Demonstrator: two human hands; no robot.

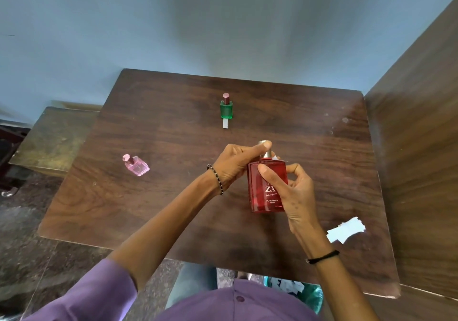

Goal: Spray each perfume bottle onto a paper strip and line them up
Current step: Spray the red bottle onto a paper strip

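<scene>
Grip: right hand [295, 196] clasps red perfume bottle [260, 189], left hand [235, 164] curls over sprayer [266, 153]; aim squarely at paper strip [277, 157].

White print on the red perfume bottle [260, 191]
Its front face shows "RE" at the top and a large "ZX" below, both cut off where the thumb of the right hand [295, 196] covers them. Under these runs a small script line too fine to read, then "EAU DE PARFUM" and "100 ml".
</scene>
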